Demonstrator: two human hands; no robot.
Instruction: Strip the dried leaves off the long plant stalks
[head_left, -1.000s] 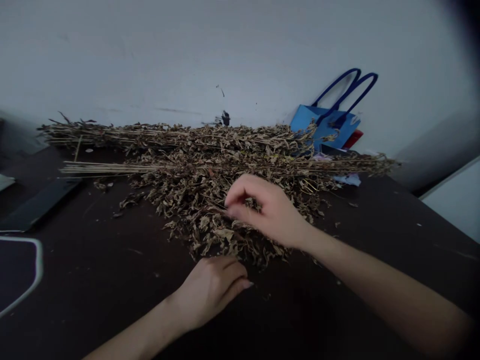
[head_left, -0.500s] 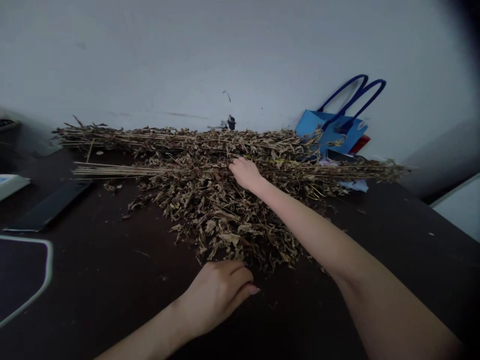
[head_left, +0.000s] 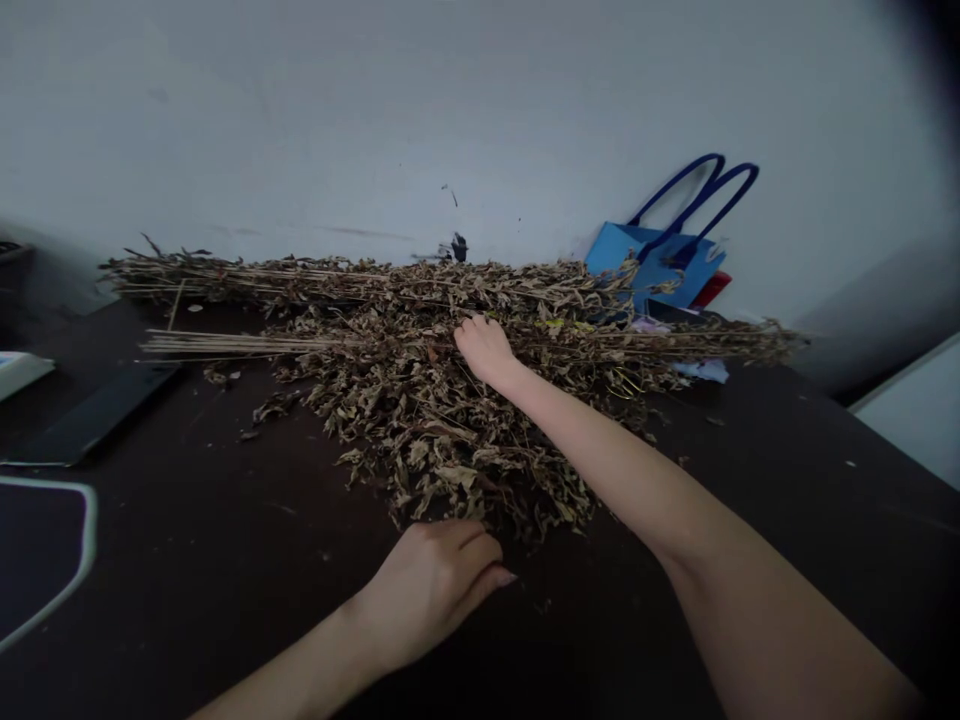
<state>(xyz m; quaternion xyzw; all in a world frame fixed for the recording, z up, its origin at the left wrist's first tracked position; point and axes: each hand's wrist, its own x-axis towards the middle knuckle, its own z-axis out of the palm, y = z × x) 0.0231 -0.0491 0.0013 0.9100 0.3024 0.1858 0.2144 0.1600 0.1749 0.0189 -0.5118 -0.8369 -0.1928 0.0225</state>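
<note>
A loose heap of dried, curled brown leaves (head_left: pixel 420 450) lies on the dark table. Across its far side runs a bundle of dried plant stems (head_left: pixel 225 343), bare stalks at the left and leafy tips at the right. My right hand (head_left: pixel 484 348) reaches over the heap to the middle of this bundle. Its fingers curl down onto the stems, and the fingertips are hidden among them. At the heap's near edge, my left hand (head_left: pixel 446 590) rests low with its fingers curled and the thumb alongside. Whatever it may hold is hidden from view.
Another long row of dried plants (head_left: pixel 330 280) lies along the wall. A blue bag (head_left: pixel 652 265) with dark blue handles leans behind the right end. At left are a dark phone-like slab (head_left: pixel 97 415), a white device (head_left: pixel 22 372) and a pale-edged dark mat (head_left: pixel 37 560).
The view has shifted slightly, so the bag and plants sit a little further left. Both hands keep nearly the same pose and place over the plants.
</note>
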